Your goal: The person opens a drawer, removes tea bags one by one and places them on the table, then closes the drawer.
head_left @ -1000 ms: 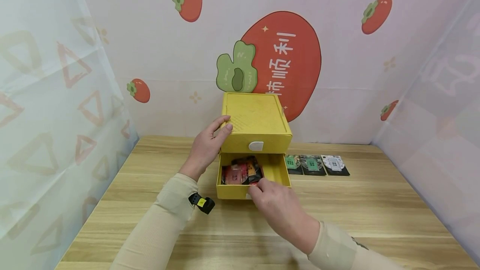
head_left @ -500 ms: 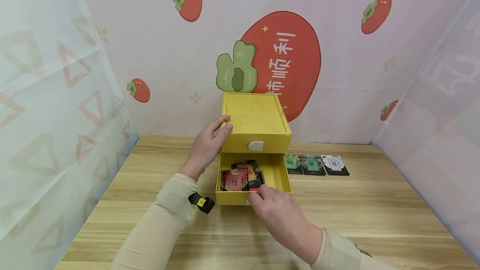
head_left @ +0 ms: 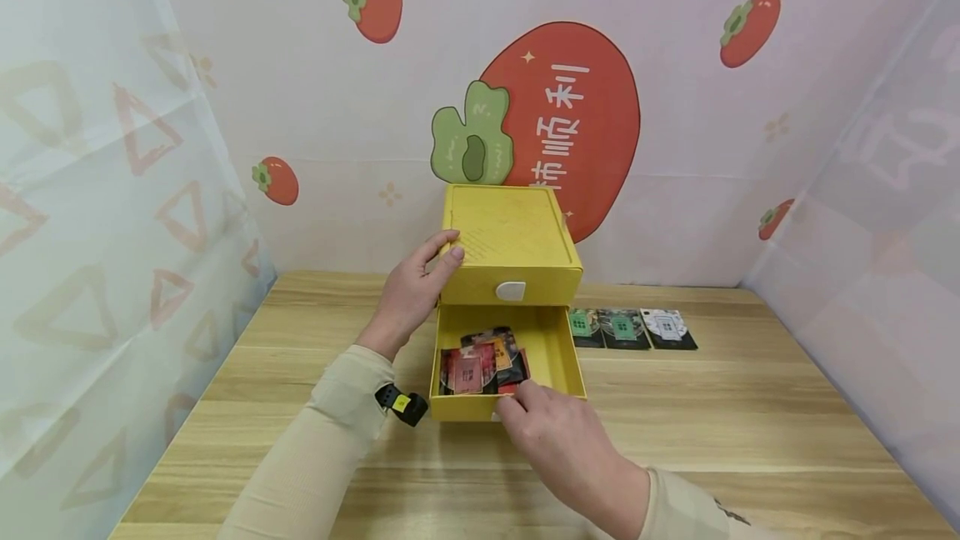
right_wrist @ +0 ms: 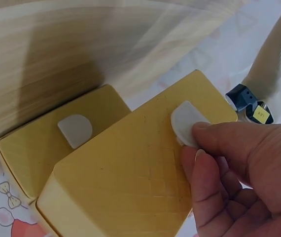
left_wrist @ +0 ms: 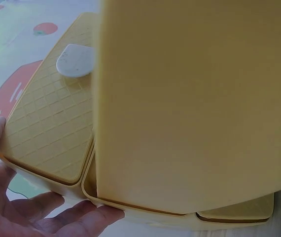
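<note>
A yellow drawer box (head_left: 506, 227) stands at the back of the table. Its middle drawer (head_left: 566, 357) is pulled well out. Inside lie flat printed packets (head_left: 468, 369), red, orange and black, overlapping at the drawer's left. My right hand (head_left: 570, 448) pinches the drawer's white tab handle (right_wrist: 185, 123) between thumb and fingers. My left hand (head_left: 412, 294) rests against the box's upper left edge, thumb at the top corner and fingers along the side wall in the left wrist view. The top drawer (left_wrist: 54, 108) and bottom drawer (right_wrist: 37, 158) are closed.
Three flat packets, two with green labels (head_left: 624, 329) and one white and black (head_left: 668, 329), lie in a row on the wooden table (head_left: 750, 415) right of the box. A printed cloth backdrop (head_left: 337, 107) rises behind and on both sides.
My right hand has drawn the middle drawer further out towards me, and more of its floor shows. The packets inside have come forward with it. My left hand has stayed on the box.
</note>
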A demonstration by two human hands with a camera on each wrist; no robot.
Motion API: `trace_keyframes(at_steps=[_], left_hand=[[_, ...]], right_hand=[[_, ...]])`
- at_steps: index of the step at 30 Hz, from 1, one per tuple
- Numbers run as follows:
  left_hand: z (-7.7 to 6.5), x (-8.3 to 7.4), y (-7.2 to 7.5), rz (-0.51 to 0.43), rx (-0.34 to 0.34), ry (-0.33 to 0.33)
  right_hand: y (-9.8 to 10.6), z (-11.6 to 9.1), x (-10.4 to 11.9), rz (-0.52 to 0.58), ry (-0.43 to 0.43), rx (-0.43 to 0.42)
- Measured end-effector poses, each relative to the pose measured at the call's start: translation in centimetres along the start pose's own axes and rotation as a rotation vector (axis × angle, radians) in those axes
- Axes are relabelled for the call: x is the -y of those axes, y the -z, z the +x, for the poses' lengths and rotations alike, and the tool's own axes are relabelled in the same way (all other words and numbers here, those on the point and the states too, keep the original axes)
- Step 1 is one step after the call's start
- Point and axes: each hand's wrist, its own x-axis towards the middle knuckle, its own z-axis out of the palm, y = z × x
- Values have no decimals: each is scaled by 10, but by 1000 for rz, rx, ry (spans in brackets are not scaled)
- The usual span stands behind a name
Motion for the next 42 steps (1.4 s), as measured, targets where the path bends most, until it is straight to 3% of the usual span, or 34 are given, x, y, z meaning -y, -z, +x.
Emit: trace_keyframes(at_steps=[22, 42], left_hand=[[0, 0, 0, 6, 0, 6], [-1, -1, 0, 14, 2, -2]], right_hand=[[12, -9, 9, 42, -10, 111], [14, -14, 12, 39, 3, 133]])
